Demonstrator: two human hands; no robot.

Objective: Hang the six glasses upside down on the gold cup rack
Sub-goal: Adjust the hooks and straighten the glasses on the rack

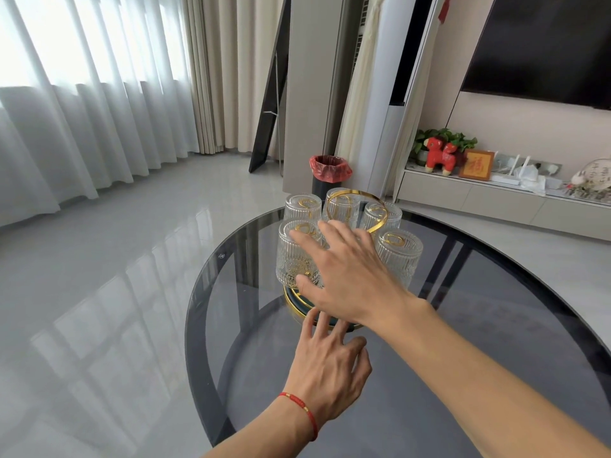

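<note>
rack (358,213), gold, near far edge of round glass worktop (496,325); five ribbed glasses (398,256) seen inverted on pegs, rims down to drain; sixth place hidden behind right hand (347,276). right hand splayed, fingers spread over near-left glass (294,256), grip uncertain. left hand (325,368) loose, fingertips at rack base, likely steadying. worktop otherwise bare; red-lined bin (329,171) on floor beyond.

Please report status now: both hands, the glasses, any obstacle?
Right hand open, at front-left glass. Left hand open by gold rack base. Five glasses visible, hung upside down. No obstacle.
</note>
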